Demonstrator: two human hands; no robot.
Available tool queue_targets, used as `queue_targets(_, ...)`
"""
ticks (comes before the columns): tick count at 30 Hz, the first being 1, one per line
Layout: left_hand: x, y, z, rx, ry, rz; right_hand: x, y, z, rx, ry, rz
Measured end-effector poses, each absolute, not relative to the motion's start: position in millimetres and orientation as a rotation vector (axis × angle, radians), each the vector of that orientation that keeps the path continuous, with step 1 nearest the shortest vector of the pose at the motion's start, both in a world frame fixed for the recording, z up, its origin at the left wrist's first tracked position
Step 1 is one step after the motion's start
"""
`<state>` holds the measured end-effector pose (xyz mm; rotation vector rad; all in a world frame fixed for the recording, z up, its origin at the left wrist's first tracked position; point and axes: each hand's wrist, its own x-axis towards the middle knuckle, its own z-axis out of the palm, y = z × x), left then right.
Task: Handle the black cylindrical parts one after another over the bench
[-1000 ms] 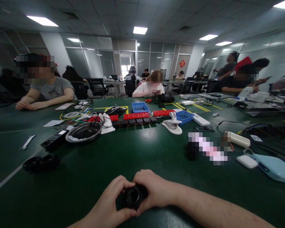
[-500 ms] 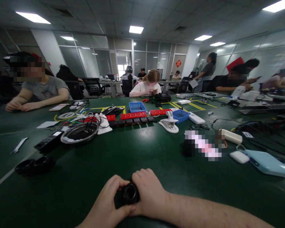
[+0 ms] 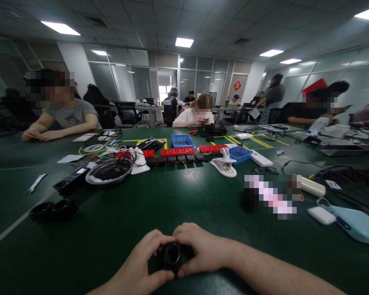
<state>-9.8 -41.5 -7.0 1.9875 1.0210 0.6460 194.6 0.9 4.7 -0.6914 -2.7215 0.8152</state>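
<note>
A black ring-shaped part with a round hole facing up stands at the table's near edge, between my two hands. From the left, the thumb and fingers of my left hand curl around it. My right hand grips it from the other side, its thumb low on the near side and its fingers at the far side. The fingertips of both hands almost meet behind the part. Its lower portion is dark and partly hidden by the fingers.
Two black ring-like parts and a wrench lie on the left. Ahead are a round cable-filled tray, red sockets, a white clip and a blue bin. A light-blue case sits right. People sit across the table.
My right hand has loosened and shifted right, its thumb now apart from the left thumb, with the black part showing more fully. The whole view has swung slightly left.
</note>
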Motion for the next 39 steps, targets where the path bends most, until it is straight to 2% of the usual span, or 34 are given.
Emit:
queue_targets(12,-7.6,-40.2,-0.8,1.975,1.076,0.574,192.7,2.6,2.4,-0.755,-2.646,0.934)
queue_targets(23,0.7,-48.1,2.0,1.921,1.276,0.717,168.8,-22.9,-8.4,-1.314,-2.457,0.499)
queue_targets(33,0.1,-55.3,6.4,2.075,1.134,0.715,192.2,-11.6,9.2,-0.835,-2.633,0.838)
queue_targets(39,-4.5,-58.1,6.3,2.131,0.994,0.724,197.7,-6.9,8.6,-0.742,-2.649,0.924)
